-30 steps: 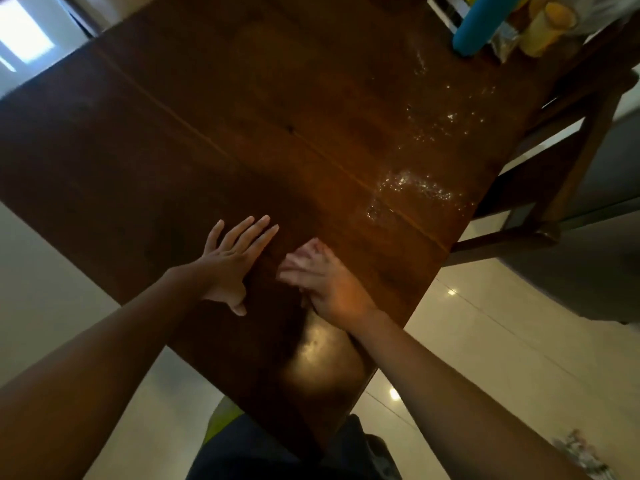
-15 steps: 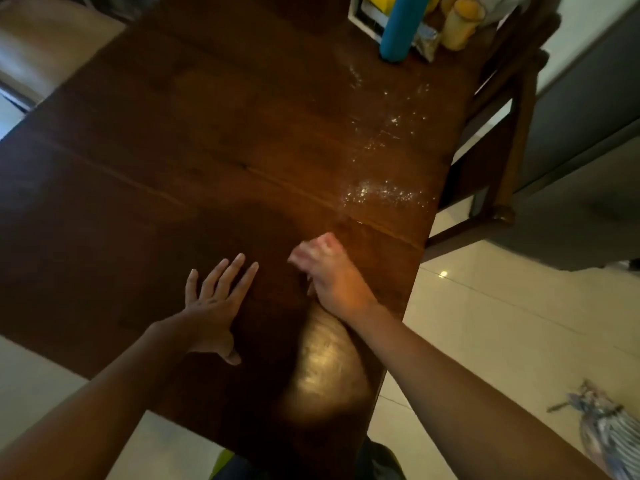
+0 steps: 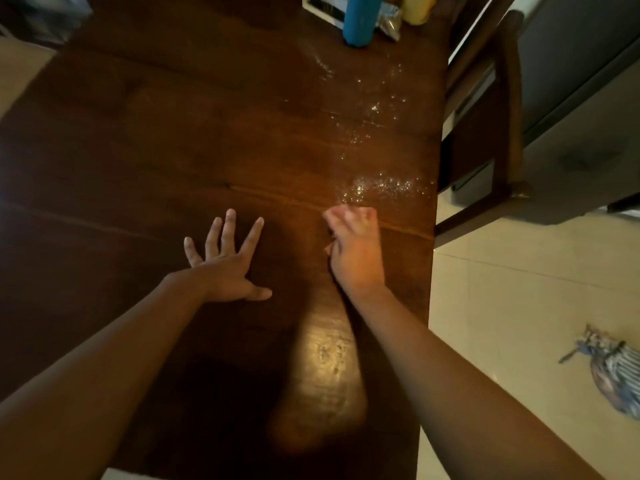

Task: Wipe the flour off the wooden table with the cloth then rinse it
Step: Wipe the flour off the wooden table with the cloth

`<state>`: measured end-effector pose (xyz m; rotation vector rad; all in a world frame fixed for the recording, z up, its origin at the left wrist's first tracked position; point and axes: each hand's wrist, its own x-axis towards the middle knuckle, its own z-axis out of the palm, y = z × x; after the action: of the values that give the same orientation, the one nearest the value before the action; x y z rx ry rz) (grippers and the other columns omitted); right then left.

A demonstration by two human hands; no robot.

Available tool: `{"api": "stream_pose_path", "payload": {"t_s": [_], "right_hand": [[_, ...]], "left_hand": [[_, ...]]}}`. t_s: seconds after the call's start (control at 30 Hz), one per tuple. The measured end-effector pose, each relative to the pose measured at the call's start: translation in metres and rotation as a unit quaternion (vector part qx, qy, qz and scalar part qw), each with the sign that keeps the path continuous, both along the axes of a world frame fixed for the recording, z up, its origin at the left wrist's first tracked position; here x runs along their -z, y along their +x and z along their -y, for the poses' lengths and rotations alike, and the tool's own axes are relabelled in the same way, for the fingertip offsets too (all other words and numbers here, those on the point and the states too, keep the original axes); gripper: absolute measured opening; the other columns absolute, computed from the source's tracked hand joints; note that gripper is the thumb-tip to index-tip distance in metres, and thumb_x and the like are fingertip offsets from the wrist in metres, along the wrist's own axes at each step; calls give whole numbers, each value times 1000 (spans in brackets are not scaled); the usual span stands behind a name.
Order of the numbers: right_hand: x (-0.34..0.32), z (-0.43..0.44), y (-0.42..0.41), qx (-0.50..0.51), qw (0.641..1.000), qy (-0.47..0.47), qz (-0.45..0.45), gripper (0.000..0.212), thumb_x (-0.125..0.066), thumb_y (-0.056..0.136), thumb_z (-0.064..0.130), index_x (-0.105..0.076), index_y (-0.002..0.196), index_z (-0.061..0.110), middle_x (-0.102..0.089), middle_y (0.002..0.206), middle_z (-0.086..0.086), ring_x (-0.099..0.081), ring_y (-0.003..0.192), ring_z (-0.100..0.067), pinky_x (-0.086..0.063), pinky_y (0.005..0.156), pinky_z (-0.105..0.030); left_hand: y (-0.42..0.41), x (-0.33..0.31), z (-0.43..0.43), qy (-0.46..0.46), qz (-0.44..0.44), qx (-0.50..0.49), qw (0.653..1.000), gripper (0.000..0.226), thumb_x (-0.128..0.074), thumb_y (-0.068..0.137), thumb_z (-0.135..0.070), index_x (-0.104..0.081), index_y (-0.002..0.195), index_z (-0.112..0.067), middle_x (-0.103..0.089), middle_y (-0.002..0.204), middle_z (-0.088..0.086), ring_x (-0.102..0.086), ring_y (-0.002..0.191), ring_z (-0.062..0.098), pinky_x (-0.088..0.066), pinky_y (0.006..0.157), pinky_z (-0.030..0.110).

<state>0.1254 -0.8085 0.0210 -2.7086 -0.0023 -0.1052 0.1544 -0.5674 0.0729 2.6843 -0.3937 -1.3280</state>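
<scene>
flour trail (image 3: 377,187) lengthwise along table (image 3: 173,133) edge; right hand (image 3: 353,251) beside

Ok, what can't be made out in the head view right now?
Head view: under the right hand, blurred curled fingers hide whether it holds a cloth.
The blue bottle and yellow container are cut off by the top edge.
The striped fabric on the floor is blurred and cut by the right edge.

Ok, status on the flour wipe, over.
Left hand flat on table, open. Right hand curled beside flour, no cloth visible in it. Flour unwiped. Blue bottle beyond the flour.
</scene>
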Motion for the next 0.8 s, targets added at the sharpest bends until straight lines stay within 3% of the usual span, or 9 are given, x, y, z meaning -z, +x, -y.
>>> {"api": "stream_pose_path", "payload": {"t_s": [0.1,0.17,0.23,0.3,0.4,0.57,0.63,0.73,0.8], "right_hand": [[7,-9,-23,-211,977,18,-12,46,-45,96,11,-61,139,20,-55,148,-5,-40,145,-27,-14,127,-47],[3,9,-20,-262,965,23,-13,43,-49,99,11,-63,137,24,-55,148,-4,-39,145,-23,-14,127,-40],[0,25,-3,-202,979,37,-10,44,-49,97,9,-65,133,28,-56,146,1,-40,143,-17,-17,126,-33],[-3,31,23,-29,999,43,-8,45,-51,98,7,-64,133,31,-54,147,7,-36,144,-15,-16,126,-30],[-4,-1,52,133,991,26,17,44,-50,96,9,-62,135,27,-55,146,4,-38,146,-21,-18,126,-47],[-2,-24,54,-183,983,25,2,47,-49,96,4,-62,137,21,-55,147,-3,-38,145,-21,-8,128,-40],[-2,5,58,-206,978,16,1,47,-51,97,3,-62,137,25,-55,147,1,-39,144,-17,-13,128,-37],[0,45,63,-3,999,38,11,45,-51,99,5,-61,136,29,-55,145,7,-41,142,-13,-31,121,-46],[-3,40,64,137,990,39,10,43,-50,100,11,-58,139,26,-52,149,3,-37,146,-20,-28,123,-49]], "left_hand": [[0,-1,0,3,-3,0,1000,130,-70,73,-70,43,135,-49,63,126,-2,45,133,29,14,107,70],[1,-2,0,1,-9,6,1000,131,-69,73,-71,44,134,-48,63,127,-1,46,131,30,14,107,71],[2,-2,-1,-7,-15,10,1000,131,-69,73,-71,45,134,-49,63,128,-1,49,126,28,16,106,71],[2,-1,-1,-11,-18,9,1000,131,-69,73,-71,45,135,-48,63,131,1,50,123,27,17,104,71],[2,0,-2,-10,-18,7,1000,131,-69,73,-71,45,135,-47,63,132,2,50,123,28,18,104,71],[2,0,-3,-12,-20,7,1000,131,-68,73,-72,45,134,-48,66,126,-1,52,122,26,19,104,70],[1,-1,-3,-16,-23,9,1000,131,-68,73,-72,45,135,-48,65,129,1,51,122,27,20,104,70],[3,-1,-4,-22,-28,13,999,132,-68,72,-72,45,135,-47,64,133,2,51,123,29,19,103,71],[4,-1,-4,-22,-31,11,999,132,-68,72,-72,45,134,-47,64,133,2,51,123,29,19,104,71]]}}
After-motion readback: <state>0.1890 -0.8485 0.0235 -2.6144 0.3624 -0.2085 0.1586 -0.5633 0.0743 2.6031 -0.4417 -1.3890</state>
